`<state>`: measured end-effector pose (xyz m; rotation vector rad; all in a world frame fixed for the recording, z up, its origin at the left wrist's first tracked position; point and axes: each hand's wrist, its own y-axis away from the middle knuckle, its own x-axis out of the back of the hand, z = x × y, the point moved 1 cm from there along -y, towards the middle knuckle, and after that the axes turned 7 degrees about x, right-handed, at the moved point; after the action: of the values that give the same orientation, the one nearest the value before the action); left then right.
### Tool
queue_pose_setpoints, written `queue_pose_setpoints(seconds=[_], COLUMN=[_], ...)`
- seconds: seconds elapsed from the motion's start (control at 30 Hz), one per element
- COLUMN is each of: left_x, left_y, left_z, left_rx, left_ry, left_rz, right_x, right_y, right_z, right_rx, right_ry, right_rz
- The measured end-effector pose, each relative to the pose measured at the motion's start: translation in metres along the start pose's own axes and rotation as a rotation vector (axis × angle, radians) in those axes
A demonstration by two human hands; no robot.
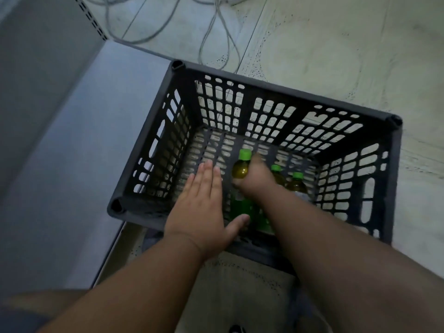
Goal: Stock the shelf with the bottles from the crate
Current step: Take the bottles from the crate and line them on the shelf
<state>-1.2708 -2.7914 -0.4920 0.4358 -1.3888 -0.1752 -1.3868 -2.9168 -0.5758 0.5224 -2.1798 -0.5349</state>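
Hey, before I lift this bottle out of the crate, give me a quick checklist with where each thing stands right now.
1. Right hand has a grip on the bottle: ok.
2. Left hand free, fingers flat: ok.
3. Cap on: ok.
4. Way up out of the crate open: ok.
5. Other two bottles upright and apart from the lift: cannot tell.
6. Room on the shelf: cannot tell.
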Motion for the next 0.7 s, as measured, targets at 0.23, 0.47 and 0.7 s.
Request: queue_pose_setpoints(seconds=[0.23, 0.47, 0.7], left_x=[0.066, 0.158, 0.190], left_y=[0.046, 0.166, 0.286], left_z=[-0.018, -0.103, -0.192], left_rx=[0.120, 0.282, 0.439], left_ry=[0.451, 0.709, 0.905], left_rz=[0.056, 0.391, 0.589], right_x=[0.106, 0.118, 0.041], right_y=[0.107, 0.260, 0.370], right_z=[-0.098, -0.235, -0.372], right_rx=[0.449, 0.917, 1.247], right_ry=[0.040, -0.020, -0.017], right_rz=[0.196, 0.102, -0.168])
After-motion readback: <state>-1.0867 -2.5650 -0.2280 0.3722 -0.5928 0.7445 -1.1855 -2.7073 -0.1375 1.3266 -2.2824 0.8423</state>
